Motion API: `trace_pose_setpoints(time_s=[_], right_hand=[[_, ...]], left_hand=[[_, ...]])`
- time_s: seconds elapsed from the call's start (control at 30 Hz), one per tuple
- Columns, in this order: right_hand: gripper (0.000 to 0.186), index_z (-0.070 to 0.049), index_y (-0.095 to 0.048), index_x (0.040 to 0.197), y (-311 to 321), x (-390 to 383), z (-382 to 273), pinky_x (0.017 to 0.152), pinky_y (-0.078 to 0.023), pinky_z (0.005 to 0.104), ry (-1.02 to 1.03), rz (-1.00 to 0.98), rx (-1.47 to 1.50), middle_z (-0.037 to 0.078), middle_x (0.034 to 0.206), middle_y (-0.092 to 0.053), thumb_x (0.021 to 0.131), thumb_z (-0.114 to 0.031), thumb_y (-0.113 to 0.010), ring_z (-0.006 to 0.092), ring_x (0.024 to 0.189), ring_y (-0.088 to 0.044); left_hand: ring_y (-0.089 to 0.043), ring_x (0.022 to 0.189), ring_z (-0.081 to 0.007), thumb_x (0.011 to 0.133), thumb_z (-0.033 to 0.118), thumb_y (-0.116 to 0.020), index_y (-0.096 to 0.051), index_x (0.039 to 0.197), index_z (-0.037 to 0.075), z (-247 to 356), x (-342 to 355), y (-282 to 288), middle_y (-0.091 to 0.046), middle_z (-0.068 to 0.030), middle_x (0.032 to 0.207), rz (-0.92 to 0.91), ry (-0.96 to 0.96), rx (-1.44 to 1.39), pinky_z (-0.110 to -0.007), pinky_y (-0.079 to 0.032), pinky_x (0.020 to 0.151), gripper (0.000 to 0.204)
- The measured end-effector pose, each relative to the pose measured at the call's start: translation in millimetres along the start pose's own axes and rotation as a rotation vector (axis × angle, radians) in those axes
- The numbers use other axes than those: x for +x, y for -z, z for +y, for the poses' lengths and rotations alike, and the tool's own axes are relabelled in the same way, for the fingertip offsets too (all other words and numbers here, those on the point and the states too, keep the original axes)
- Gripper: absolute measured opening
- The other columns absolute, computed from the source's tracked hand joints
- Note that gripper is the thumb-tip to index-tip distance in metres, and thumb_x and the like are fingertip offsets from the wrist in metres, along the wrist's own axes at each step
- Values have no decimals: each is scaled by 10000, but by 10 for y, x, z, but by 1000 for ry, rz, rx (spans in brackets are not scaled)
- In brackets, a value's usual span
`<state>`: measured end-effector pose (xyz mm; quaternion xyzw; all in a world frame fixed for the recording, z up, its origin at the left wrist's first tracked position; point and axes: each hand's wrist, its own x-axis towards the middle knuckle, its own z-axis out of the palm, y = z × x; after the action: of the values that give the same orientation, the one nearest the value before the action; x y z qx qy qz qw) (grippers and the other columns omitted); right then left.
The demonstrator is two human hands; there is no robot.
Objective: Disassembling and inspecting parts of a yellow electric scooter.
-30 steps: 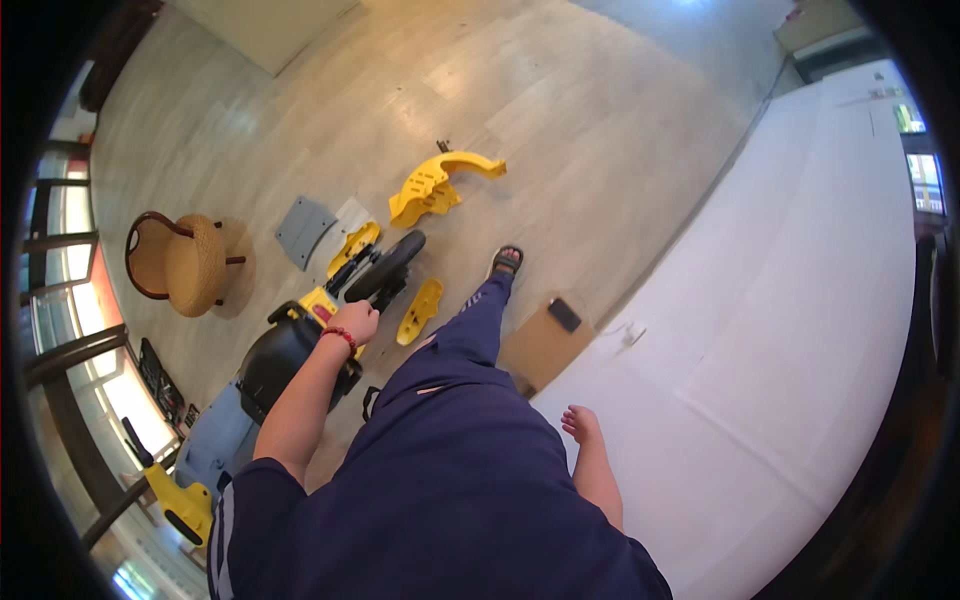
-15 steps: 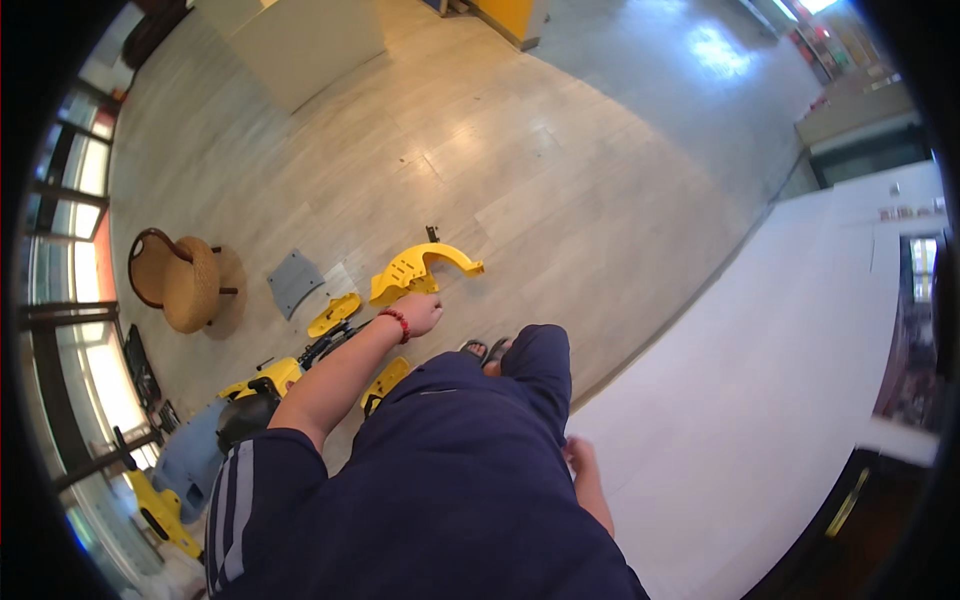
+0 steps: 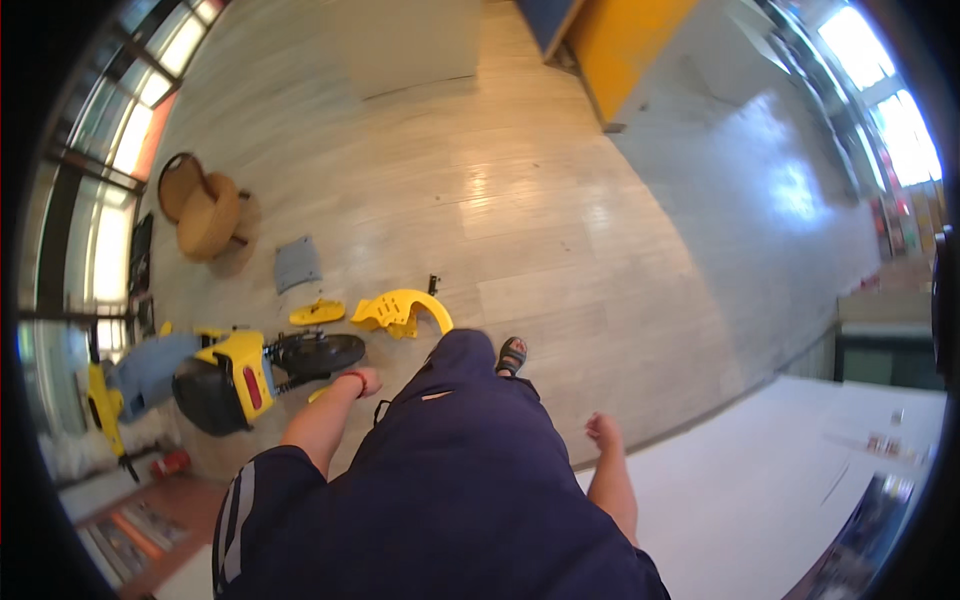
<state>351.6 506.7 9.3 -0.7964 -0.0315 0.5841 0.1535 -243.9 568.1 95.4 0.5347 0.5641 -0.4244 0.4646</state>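
Note:
My left hand, a red bead bracelet at its wrist, hangs beside my left thigh. Its fingers look curled, and I see nothing in them. Close to it stands a partly stripped yellow and grey scooter with a black seat and a bare rear wheel. Past that hand, on the floor, lies a curved yellow fender-like shell. My right hand is held out from my right side, fingers loosely curled with nothing seen in them, near the white surface.
A small yellow panel and a grey panel lie on the floor. Beyond them is a wicker chair near the windows. A yellow partition stands at the far side, and a pale box-like block left of it.
My view has turned and moved along, bringing more of the scooter into sight. My left hand has dropped back from near the yellow shell. The right hand has swung outward and forward.

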Motion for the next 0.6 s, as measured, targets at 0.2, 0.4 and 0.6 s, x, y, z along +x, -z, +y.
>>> trace_pose_setpoints(time_s=[0.2, 0.4, 0.6], right_hand=[[140, -108, -550, 947, 563, 339, -2042, 618, -469, 367, 140, 100, -122, 29, 718, -550, 853, -196, -495, 173, 646, -554], [204, -138, -568, 1034, -298, 544, -2910, 705, -477, 384, 172, -124, -391, 38, 768, -577, 867, -233, -498, 196, 719, -581], [205, -114, -591, 1009, -1329, 441, -4446, 707, -474, 392, 210, -158, -663, 59, 772, -583, 863, -234, -511, 219, 715, -585]], left_hand=[[-620, 725, -334, 875, 282, -457, -627, 922, -5, 698, 104, 546, -653, -199, 842, 562, -288, -769, -408, -487, 698, 337], [-611, 998, -348, 852, 234, -473, -665, 1003, 1, 734, 669, 622, -640, -220, 1038, 405, 29, -810, -425, -466, 878, 337], [-636, 974, -346, 806, 176, -513, -686, 937, -20, 298, 1147, 510, -646, -214, 1058, 111, 133, -700, -421, -491, 850, 293]])
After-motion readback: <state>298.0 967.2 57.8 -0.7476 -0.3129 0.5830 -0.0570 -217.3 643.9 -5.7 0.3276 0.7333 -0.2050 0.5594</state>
